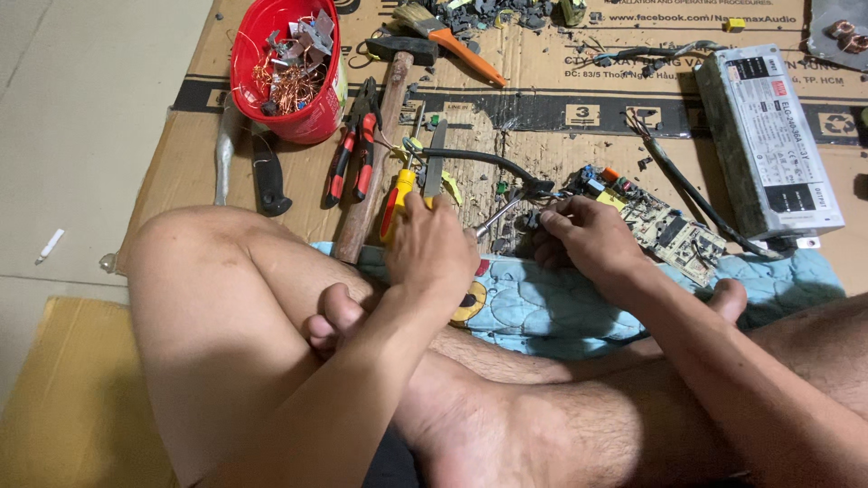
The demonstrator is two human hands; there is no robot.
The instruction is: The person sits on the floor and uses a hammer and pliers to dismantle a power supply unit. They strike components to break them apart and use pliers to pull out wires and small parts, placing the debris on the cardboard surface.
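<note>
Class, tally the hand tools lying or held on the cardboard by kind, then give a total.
Hammer: 1
Pliers: 1
Paintbrush: 1
Screwdriver, in the left hand: 1
Knife: 1
Total: 5

The floor (81, 108) is pale, smooth tile with faint joints, showing along the left of the frame. A flattened brown cardboard sheet (542, 81) covers it across the upper frame. A second, yellowish cardboard piece (63, 398) lies at lower left. Light is even and soft, with only faint shadows.
</note>
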